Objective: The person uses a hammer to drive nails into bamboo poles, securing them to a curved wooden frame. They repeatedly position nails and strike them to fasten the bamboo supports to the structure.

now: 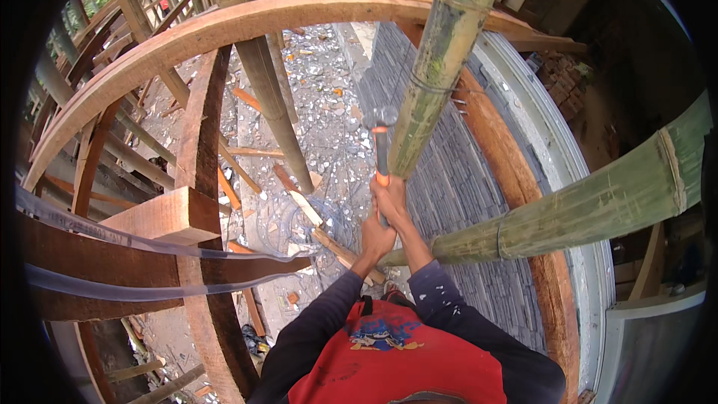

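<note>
A hammer (382,153) with a metal head and a black and orange handle points away from me, its head beside an upright green bamboo pole (431,78). My right hand (391,198) is wrapped round the handle just below an orange band. Lower down, my left hand (378,236) is closed at the handle's end, close to the right wrist. Another thick bamboo pole (576,217) slants in from the right and passes near my right forearm. The fingertips of both hands are partly hidden.
A curved wooden beam (292,11) arches across the far side. Wooden posts (198,135) and clear plastic hose (149,289) are at left. A grey stone-clad wall (456,179) runs along the right. Debris and wood offcuts (307,209) litter the ground (321,67) below.
</note>
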The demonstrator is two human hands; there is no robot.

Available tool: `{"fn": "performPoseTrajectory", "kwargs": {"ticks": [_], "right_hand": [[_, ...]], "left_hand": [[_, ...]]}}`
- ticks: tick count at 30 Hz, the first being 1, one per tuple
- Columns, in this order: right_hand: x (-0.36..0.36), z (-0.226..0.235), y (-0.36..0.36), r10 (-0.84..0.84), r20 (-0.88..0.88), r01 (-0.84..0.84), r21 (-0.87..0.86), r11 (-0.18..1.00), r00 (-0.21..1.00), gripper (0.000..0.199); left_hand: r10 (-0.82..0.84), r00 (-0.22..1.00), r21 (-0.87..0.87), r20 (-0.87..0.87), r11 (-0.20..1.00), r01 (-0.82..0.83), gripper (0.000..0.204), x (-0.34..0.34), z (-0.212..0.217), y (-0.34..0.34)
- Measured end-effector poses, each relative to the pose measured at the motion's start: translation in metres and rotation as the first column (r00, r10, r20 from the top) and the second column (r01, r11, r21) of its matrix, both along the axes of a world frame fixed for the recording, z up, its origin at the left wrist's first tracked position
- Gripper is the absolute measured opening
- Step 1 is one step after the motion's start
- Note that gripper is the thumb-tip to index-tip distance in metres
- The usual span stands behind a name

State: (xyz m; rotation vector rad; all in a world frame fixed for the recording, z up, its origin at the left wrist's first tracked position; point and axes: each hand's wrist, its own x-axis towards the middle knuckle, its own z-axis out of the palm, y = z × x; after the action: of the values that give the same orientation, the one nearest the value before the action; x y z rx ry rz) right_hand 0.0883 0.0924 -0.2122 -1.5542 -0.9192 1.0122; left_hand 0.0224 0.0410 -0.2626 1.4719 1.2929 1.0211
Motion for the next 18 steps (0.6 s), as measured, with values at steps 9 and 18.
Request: {"fn": "performPoseTrajectory", "kwargs": {"ticks": [9, 18], "right_hand": [[0.011, 0.044, -0.029, -0.067, 0.298, -0.064, 0.409, 0.91, 0.952, 0.011], [0.033, 0.124, -0.039, -0.341, 0.208, 0.164, 0.582, 0.796, 0.917, 0.01]], "left_hand": [[-0.235, 0.943, 0.158, 0.238, 0.967, 0.201, 0.032, 0.01, 0.008, 0.011], [-0.529, 0.836, 0.234, 0.145, 0.839, 0.49, 0.025, 0.041, 0.091, 0.03]]}}
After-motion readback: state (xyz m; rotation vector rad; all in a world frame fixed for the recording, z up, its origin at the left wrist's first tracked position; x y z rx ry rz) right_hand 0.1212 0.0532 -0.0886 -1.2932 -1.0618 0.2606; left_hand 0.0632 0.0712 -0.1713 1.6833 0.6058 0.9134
